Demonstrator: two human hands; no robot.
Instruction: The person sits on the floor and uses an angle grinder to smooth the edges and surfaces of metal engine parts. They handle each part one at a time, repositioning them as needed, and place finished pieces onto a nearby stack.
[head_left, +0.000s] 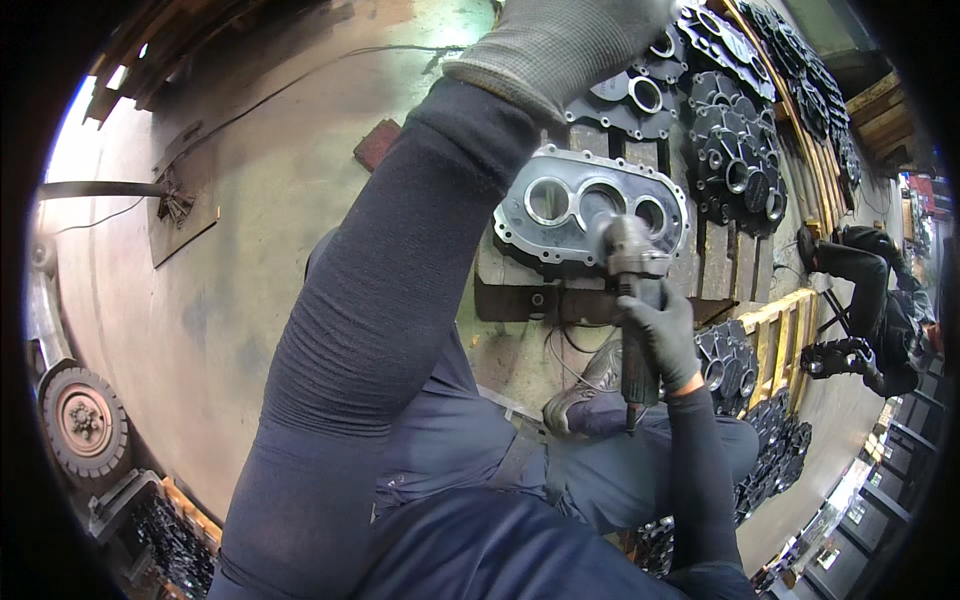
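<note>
Grey cast housing cover (590,208), oval w/ three round bores, lies flat on wooden pallet (715,265). Right hand (662,335), gloved, clamps on angle grinder (632,300), its head hiding the cover's middle. Left hand (560,40) gloved, raised, cut off at top; grip can't tell.

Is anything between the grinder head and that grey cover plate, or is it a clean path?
Nothing visible stands between them. The right hand holds the grey handheld grinder, whose head already meets the light grey oval metal cover plate with three round bores. The left hand is raised above, clear of the tool.
</note>
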